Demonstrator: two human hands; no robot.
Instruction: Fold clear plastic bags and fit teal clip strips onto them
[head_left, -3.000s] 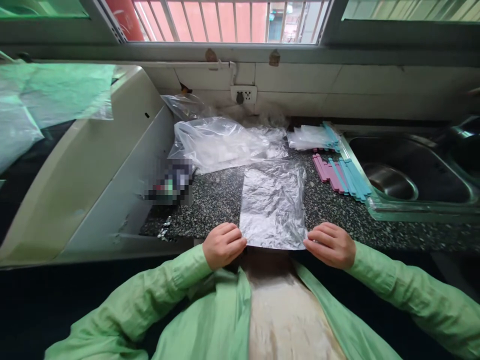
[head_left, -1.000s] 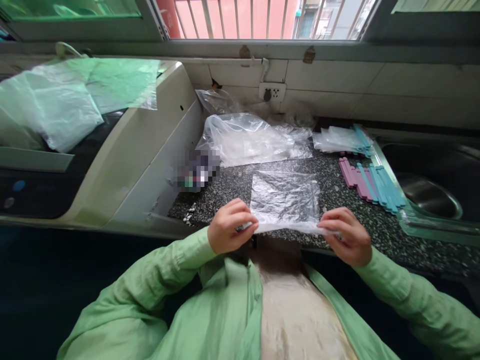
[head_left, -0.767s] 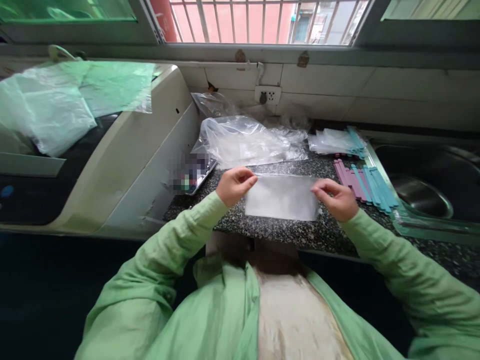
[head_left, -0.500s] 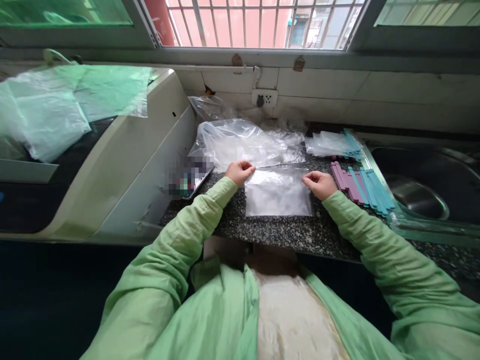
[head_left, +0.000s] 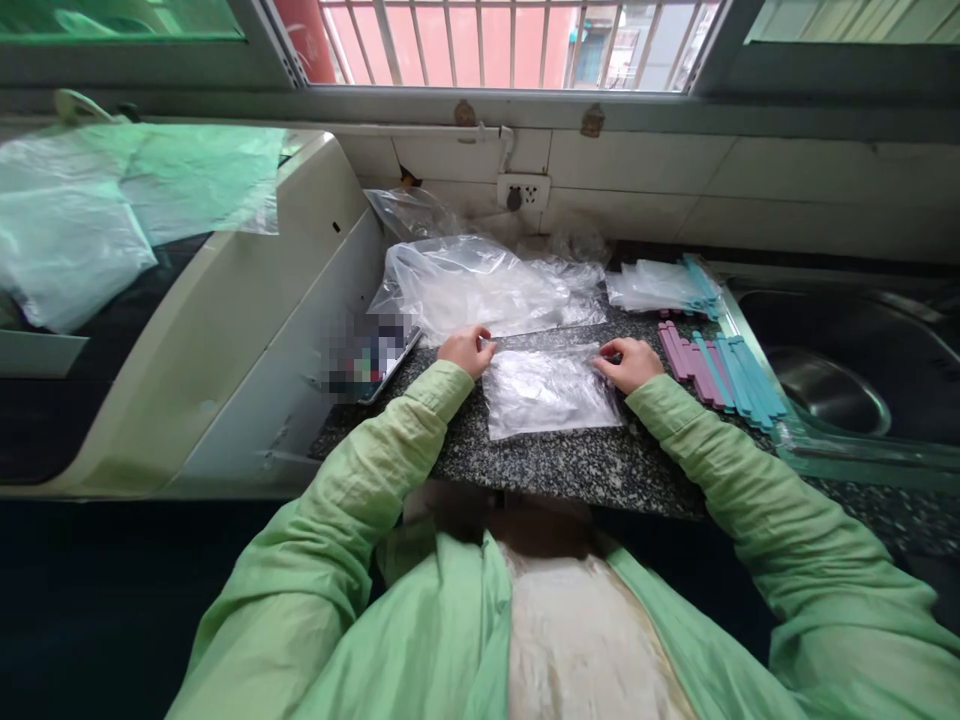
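Note:
A clear plastic bag (head_left: 551, 392) lies wrinkled on the speckled dark counter, close to its front edge. My left hand (head_left: 465, 352) is at the bag's upper left corner, thumb and forefinger slightly apart. At the upper right corner is my right hand (head_left: 631, 364), its thumb touching or almost touching the film and a small gap showing below the forefinger. Just behind lies a bigger heap of clear plastic bags (head_left: 480, 285). Pink strips (head_left: 688, 362) and blue strips (head_left: 742, 375) lie to the right of my right hand.
A stack of filled clear bags with blue strips (head_left: 660, 287) lies at the back right, beside a metal sink (head_left: 832, 390). A phone-like device (head_left: 390, 368), partly blurred, rests on the left against a large cream machine (head_left: 262, 300). Behind is a wall socket (head_left: 523, 191).
Both hands have eased from a pinch at the bag's corners to slightly parted fingers. The bag, smooth before, is now crinkled on the counter. The view has shifted slightly.

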